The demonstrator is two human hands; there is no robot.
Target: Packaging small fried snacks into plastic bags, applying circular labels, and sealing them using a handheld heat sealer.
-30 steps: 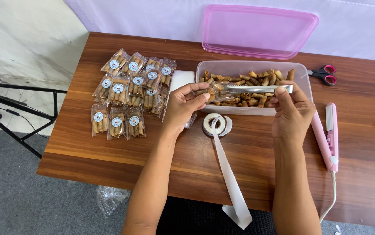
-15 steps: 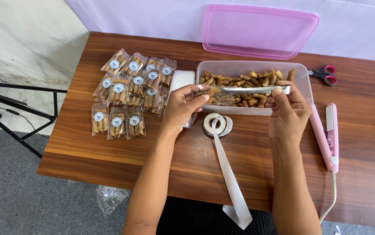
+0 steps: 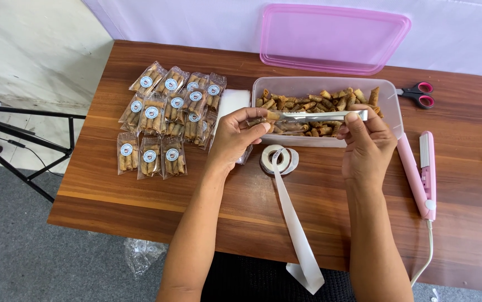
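**Tongs held level over the snack tub**

Little has shifted since the earlier frames: the tongs point(image 3: 322, 116) are kept level at the tub's near wall. They are pinched by the right hand point(image 3: 367, 146). A small clear bag point(image 3: 252, 122) is gripped by the left hand point(image 3: 235, 137) at the tongs' tips. Behind lies the clear tub point(image 3: 389, 120) of rolled snacks point(image 3: 314, 102); just below, a roll of labels point(image 3: 276, 159); to the left, sealed packets point(image 3: 168, 120).

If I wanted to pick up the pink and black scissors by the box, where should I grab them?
Probably by the two pink finger loops. The scissors lie flat on the wooden table, right of the clear box, and the loops point away from it. So come from above on the right, where nothing is in the way. The dark blades look closed, pointing at the box.
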